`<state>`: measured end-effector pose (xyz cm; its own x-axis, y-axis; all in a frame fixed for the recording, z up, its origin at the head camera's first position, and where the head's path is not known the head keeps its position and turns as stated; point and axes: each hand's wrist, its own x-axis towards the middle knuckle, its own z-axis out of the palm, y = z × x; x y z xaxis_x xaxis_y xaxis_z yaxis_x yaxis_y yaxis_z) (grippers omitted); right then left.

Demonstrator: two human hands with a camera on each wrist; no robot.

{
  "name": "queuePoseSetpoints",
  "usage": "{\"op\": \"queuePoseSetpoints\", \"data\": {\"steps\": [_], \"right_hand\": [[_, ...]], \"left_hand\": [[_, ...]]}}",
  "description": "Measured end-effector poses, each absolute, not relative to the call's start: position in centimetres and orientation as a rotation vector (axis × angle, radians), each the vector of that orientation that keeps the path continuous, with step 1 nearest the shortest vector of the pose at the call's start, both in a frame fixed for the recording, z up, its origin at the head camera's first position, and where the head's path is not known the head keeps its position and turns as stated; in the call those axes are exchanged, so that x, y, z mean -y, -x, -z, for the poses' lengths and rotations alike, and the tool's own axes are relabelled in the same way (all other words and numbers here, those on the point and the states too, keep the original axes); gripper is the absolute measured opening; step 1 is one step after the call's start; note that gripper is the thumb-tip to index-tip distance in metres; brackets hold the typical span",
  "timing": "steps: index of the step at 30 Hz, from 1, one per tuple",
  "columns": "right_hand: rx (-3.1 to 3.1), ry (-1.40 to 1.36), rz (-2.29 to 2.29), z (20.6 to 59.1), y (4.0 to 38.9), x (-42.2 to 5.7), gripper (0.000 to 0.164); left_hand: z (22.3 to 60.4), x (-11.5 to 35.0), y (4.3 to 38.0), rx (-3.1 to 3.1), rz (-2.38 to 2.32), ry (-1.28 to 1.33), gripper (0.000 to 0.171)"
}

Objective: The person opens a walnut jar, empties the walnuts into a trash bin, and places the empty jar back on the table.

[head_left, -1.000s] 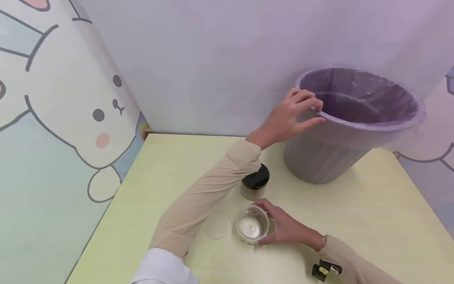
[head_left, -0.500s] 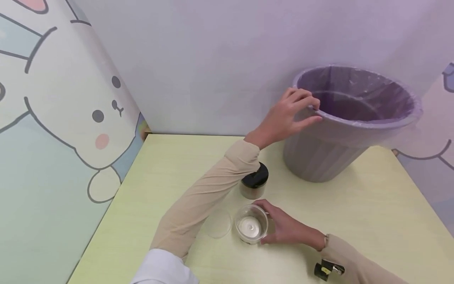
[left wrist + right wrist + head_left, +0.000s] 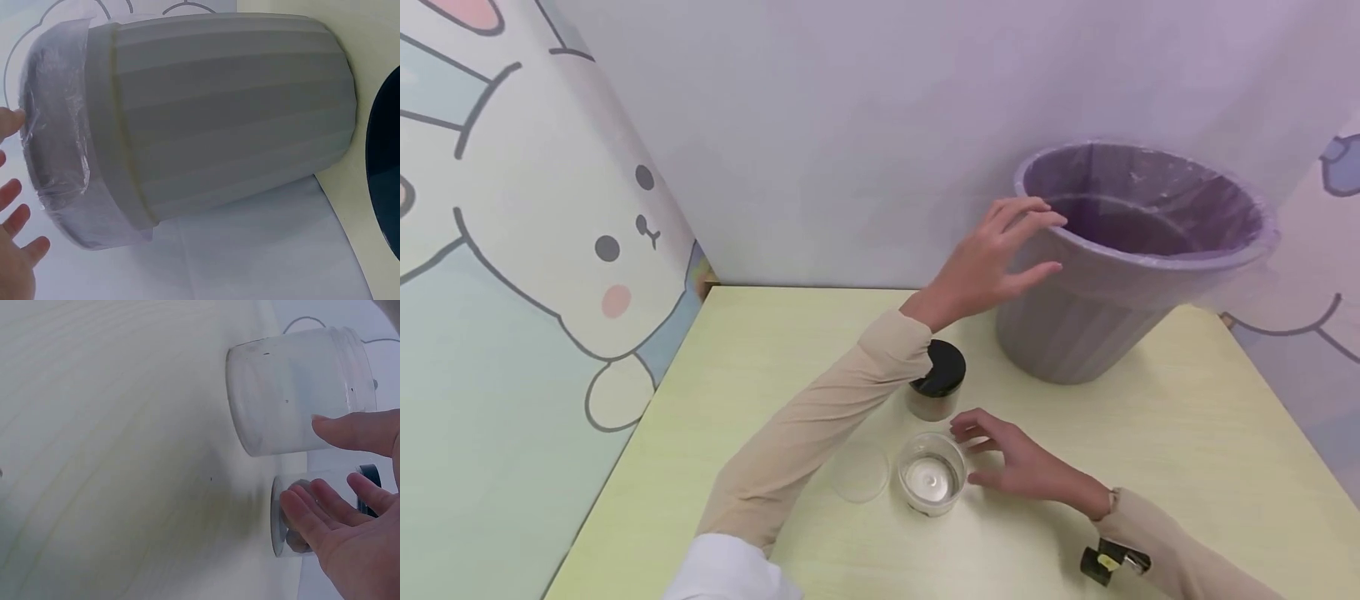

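Observation:
My left hand [image 3: 992, 258] is at the near left rim of a grey trash bin [image 3: 1075, 325], its fingers spread and loosely bent, gripping nothing. In the left wrist view the fingertips [image 3: 11, 122] lie right at the clear plastic liner [image 3: 56, 119] folded over the rim. An uncapped clear plastic jar [image 3: 931, 475] stands upright on the table. Just to its right is my right hand [image 3: 1015, 458], with thumb and fingers parted and nothing between them. Under my left forearm, a second clear jar [image 3: 294, 515] with a black lid [image 3: 943, 369] holds brownish round lumps.
A clear round lid [image 3: 861, 472] lies flat on the pale yellow table [image 3: 737, 358], left of the uncapped jar. Behind the table rises a plain pale wall [image 3: 820, 150]. A printed rabbit panel [image 3: 572, 233] borders the left side.
My right hand has let go of the uncapped jar and drawn back to the right. My left hand has loosened from the bin's rim, moving slightly left and down.

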<state>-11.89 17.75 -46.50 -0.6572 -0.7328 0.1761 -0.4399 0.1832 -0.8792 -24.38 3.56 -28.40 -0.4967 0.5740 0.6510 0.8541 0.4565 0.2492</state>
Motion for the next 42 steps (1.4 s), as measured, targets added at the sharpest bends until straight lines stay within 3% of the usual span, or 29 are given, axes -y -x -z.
{"op": "queuePoseSetpoints", "data": {"steps": [6, 15, 31, 42], "right_hand": [[-2.269, 1.129, 1.486, 45.8, 12.5, -18.4, 0.053], [-2.429, 1.034, 1.539, 46.0, 13.0, -18.6, 0.054], [-2.603, 0.813, 1.627, 45.8, 14.4, -17.9, 0.067], [-2.549, 0.691, 1.695, 43.0, 13.9, -15.8, 0.078]], "left_hand": [[28.7, -2.6, 23.9, 2.158, 0.764, 1.178, 0.042], [29.7, -1.3, 23.5, 2.247, 0.899, 1.124, 0.033], [31.9, 1.3, 22.8, 2.378, 1.052, 1.049, 0.033], [32.9, 2.7, 22.2, 2.411, 1.119, 1.017, 0.035]]}}
